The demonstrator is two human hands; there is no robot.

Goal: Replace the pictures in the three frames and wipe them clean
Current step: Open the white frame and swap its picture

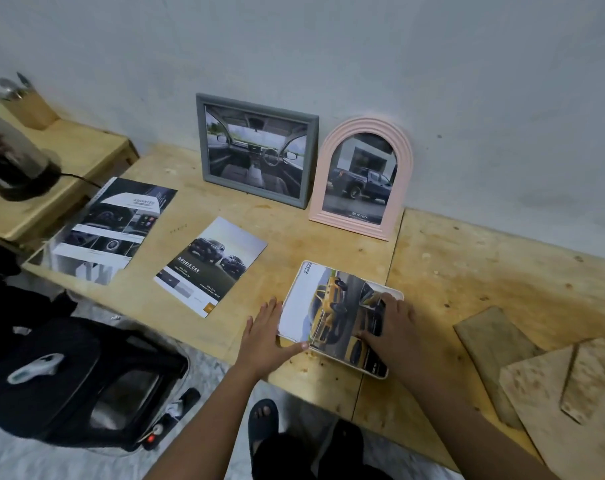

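A light plywood workbench (467, 271) runs along the grey-white wall (398, 64) before me. At my left, a lower wooden side table (86, 147) carries a wooden block of cutlery (31, 110) and a blurred dark appliance (17, 168) with a black cord. Below, a black power strip (162, 427) with a red switch lies beside a bulky black case (79, 375).

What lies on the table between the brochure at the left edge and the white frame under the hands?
In the head view, the Double Cab leaflet lies flat there, touching neither brochure nor white frame.
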